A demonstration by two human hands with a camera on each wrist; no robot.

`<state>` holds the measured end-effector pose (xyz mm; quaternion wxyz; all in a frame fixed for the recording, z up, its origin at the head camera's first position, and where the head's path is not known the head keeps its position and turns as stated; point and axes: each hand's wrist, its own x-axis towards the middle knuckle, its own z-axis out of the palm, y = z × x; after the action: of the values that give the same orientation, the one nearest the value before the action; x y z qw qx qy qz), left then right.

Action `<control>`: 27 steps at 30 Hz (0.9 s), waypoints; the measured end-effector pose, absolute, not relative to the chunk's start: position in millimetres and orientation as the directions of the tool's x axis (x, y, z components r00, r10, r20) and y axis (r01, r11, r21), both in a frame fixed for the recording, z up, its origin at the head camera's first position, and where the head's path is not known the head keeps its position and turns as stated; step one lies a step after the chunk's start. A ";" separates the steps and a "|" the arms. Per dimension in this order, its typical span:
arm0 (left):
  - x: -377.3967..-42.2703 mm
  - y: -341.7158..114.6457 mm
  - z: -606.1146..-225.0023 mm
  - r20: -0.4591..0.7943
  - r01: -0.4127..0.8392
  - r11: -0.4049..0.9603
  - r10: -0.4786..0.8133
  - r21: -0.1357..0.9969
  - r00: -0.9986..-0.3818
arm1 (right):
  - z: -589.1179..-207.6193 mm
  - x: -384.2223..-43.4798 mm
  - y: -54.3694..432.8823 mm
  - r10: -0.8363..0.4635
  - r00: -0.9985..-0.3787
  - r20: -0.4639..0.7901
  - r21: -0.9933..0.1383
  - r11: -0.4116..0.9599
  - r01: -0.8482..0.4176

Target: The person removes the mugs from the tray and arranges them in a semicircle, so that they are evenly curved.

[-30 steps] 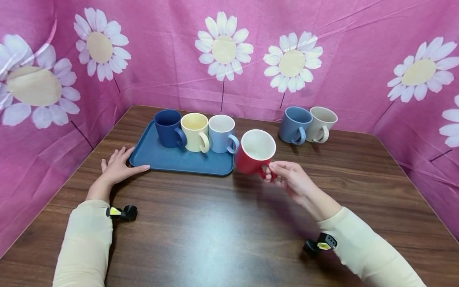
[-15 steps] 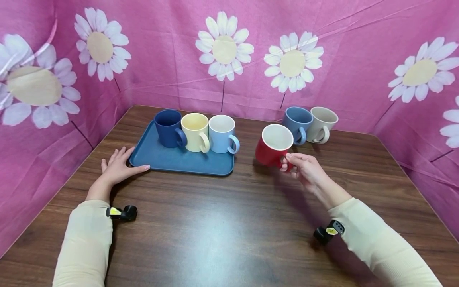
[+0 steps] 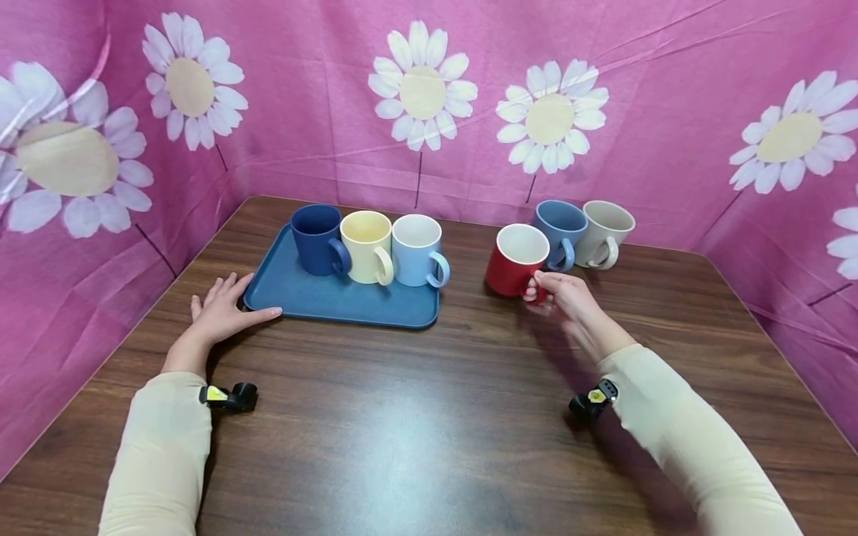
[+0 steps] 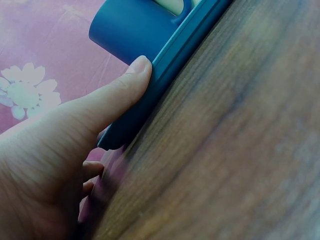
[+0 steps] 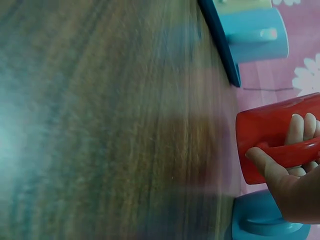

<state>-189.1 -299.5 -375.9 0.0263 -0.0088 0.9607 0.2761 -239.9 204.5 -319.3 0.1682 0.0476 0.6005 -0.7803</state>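
My right hand grips the handle of a red mug with a white inside, just left of a grey-blue mug. In the right wrist view the fingers go through the handle of the upright mug, and the thumb lies along it. At the left, my left hand touches the near left corner of a blue tray, fingers spread; the left wrist view has the thumb on the rim. A dark blue mug, a yellow mug and a light blue mug stand in a row on the tray.
An off-white mug stands right of the grey-blue one at the back of the wooden table. A pink cloth printed with white flowers rises behind the table and along both sides.
My right hand has carried the red mug rightward and back, away from the tray's right end to beside the grey-blue mug. The left hand and tray have stayed put.
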 end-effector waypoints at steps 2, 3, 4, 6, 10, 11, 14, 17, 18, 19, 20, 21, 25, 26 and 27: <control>-189.4 -299.6 -375.8 -0.053 -0.029 0.848 -0.001 0.529 -0.999 | -320.9 -243.4 205.0 -0.196 -0.938 -0.286 -0.917 -0.229 0.327; -189.6 -299.7 -375.8 -0.052 -0.028 0.848 0.000 0.528 -0.999 | -321.8 -245.3 205.4 -0.190 -0.939 -0.287 -0.918 -0.226 0.326; -189.8 -299.9 -375.8 -0.052 -0.028 0.849 0.000 0.528 -0.999 | -322.8 -247.1 205.6 -0.188 -0.940 -0.285 -0.921 -0.217 0.323; -189.9 -300.3 -375.7 -0.052 -0.028 0.849 -0.001 0.527 -0.999 | -325.0 -251.0 205.9 -0.174 -0.943 -0.283 -0.928 -0.199 0.315; -190.0 -300.7 -375.8 -0.051 -0.028 0.850 -0.001 0.526 -0.999 | -328.6 -257.9 205.5 -0.159 -0.947 -0.279 -0.938 -0.165 0.304; -190.0 -300.6 -375.7 -0.051 -0.028 0.850 -0.001 0.527 -0.999 | -329.0 -259.2 205.4 -0.155 -0.946 -0.284 -0.937 -0.166 0.308; -190.0 -300.3 -375.6 -0.052 -0.027 0.850 0.000 0.527 -0.999 | -328.4 -261.4 204.9 -0.147 -0.942 -0.301 -0.932 -0.164 0.323; -189.6 -300.0 -374.9 -0.052 -0.027 0.848 0.000 0.529 -0.999 | -327.6 -262.8 205.4 -0.137 -0.940 -0.312 -0.929 -0.165 0.332; -189.5 -299.9 -374.7 -0.051 -0.027 0.848 0.000 0.530 -0.999 | -327.3 -263.2 205.5 -0.135 -0.940 -0.314 -0.928 -0.165 0.333; -189.4 -299.9 -374.6 -0.052 -0.027 0.848 0.001 0.530 -0.999 | -327.4 -263.6 205.7 -0.132 -0.940 -0.314 -0.928 -0.166 0.333; -189.4 -299.9 -374.6 -0.052 -0.027 0.847 0.001 0.531 -0.999 | -327.5 -264.0 205.9 -0.130 -0.940 -0.316 -0.927 -0.168 0.335; -189.3 -299.9 -374.7 -0.052 -0.027 0.847 0.001 0.531 -0.999 | -327.9 -264.4 206.4 -0.128 -0.940 -0.317 -0.927 -0.168 0.335; -189.2 -299.7 -375.6 -0.055 -0.029 0.847 0.000 0.531 -0.998 | -329.0 -265.5 207.4 -0.126 -0.934 -0.333 -0.918 -0.183 0.352; -189.2 -299.7 -375.9 -0.056 -0.030 0.846 0.000 0.532 -0.998 | -329.1 -265.7 207.5 -0.126 -0.933 -0.338 -0.915 -0.190 0.357; -189.2 -299.5 -375.9 -0.056 -0.031 0.846 -0.001 0.533 -0.998 | -329.3 -265.8 207.6 -0.127 -0.932 -0.341 -0.911 -0.199 0.360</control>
<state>-189.2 -299.5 -375.9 0.0269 -0.0081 0.9603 0.2777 -265.8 207.6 -329.3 0.1586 0.0951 0.6128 -0.7683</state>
